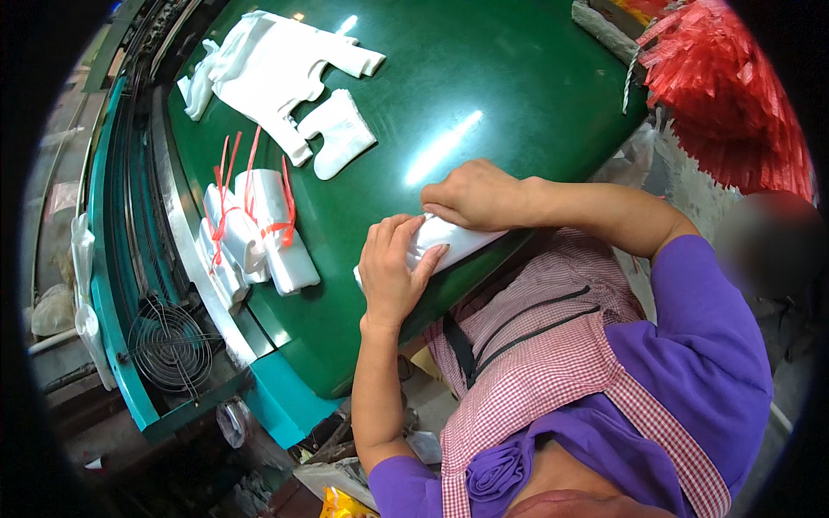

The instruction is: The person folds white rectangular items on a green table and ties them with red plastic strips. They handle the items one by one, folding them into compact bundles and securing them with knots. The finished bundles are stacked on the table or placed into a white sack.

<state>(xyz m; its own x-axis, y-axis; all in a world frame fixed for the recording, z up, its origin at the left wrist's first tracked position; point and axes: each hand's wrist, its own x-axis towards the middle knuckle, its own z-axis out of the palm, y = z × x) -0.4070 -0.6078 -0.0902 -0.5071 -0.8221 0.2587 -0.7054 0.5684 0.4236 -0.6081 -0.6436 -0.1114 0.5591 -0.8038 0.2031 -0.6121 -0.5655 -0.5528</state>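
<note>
A folded bundle of white plastic bags (456,245) lies along the near edge of a green tabletop (518,78). Around its left part I have my left hand (392,265), with the thumb on the near side and the fingers over the far side. My right hand (476,194) is curled with its knuckles up, gripping the bundle's far edge; its fingertips are hidden. To the left lie several rolled bag bundles (278,226) bound with red plastic strips (278,228). Farther back, a stack of white T-shirt bags (272,65) lies flat beside a smaller folded white piece (340,133).
A teal machine frame (107,285) with a round wire fan guard (171,343) runs along the left. Bunched red plastic strips (719,97) hang at the upper right, by a white twisted cord (629,81). A yellow packet (343,504) lies low at the bottom.
</note>
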